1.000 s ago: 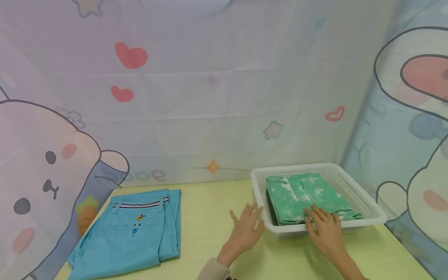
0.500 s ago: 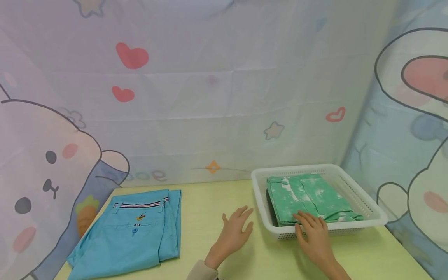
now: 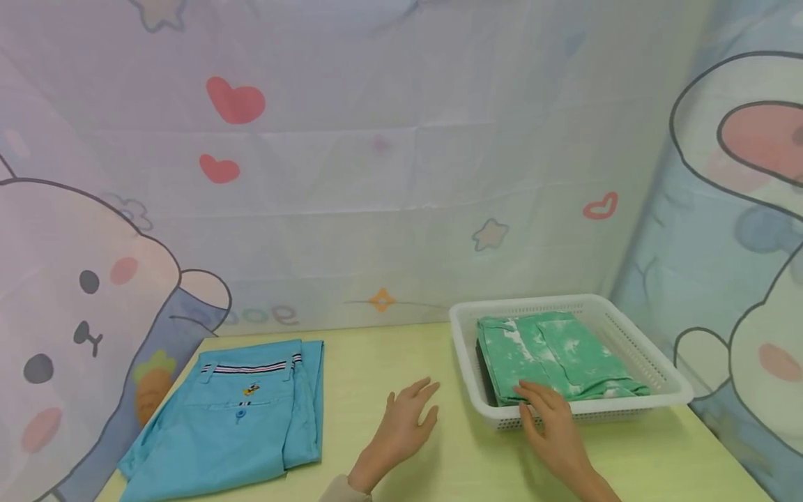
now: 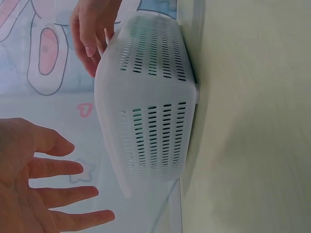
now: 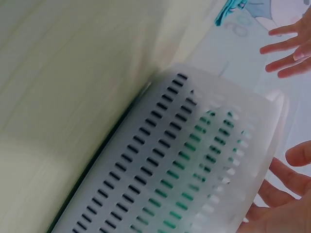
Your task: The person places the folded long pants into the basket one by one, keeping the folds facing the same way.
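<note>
Folded green-and-white mottled clothing (image 3: 546, 352) lies in a white plastic basket (image 3: 659, 401), over something dark that barely shows at its left side. My right hand (image 3: 552, 432) hovers at the basket's near rim, fingers relaxed over the edge by the green cloth; whether they touch it I cannot tell. In the right wrist view its fingers (image 5: 289, 182) lie beside the rim with nothing gripped. My left hand (image 3: 401, 429) is held above the table left of the basket, fingers spread and holding nothing, as the left wrist view of that hand (image 4: 39, 179) also shows.
Folded blue trousers (image 3: 232, 418) with a striped waistband and a button pocket lie on the left of the pale yellow table (image 3: 370, 369). A printed cloth backdrop (image 3: 351, 174) hangs behind and to both sides.
My left hand has drawn away from the basket, leftward and nearer to me. My right hand has slid left along the near rim. Basket, green clothing and blue trousers stay put.
</note>
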The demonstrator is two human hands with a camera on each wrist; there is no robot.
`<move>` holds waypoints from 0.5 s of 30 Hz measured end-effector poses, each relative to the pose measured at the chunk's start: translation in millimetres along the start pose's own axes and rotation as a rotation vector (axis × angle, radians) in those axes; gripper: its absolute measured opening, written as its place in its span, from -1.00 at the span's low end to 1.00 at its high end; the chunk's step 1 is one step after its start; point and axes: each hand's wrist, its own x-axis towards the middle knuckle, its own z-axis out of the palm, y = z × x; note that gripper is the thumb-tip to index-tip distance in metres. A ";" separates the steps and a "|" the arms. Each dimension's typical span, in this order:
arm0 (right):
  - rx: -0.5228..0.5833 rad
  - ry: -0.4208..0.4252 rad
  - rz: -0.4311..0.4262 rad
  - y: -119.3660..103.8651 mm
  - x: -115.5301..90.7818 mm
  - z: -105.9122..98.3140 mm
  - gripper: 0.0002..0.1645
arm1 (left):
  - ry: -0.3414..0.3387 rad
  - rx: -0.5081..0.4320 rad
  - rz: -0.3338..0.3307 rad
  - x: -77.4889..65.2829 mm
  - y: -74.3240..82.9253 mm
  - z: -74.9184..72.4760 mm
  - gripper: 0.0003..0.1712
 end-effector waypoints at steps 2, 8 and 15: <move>0.022 -0.003 -0.013 -3.4 -1.6 3.0 -0.65 | 0.000 0.014 0.000 -3.6 -2.4 -2.1 -0.58; 0.063 0.019 -0.042 -10.6 -4.5 12.8 -0.63 | 0.002 0.039 -0.013 -11.6 -9.9 -9.5 -0.59; 0.164 0.041 -0.126 -19.3 1.0 18.1 -0.58 | 0.017 0.048 -0.014 -14.1 -13.8 -15.9 -0.61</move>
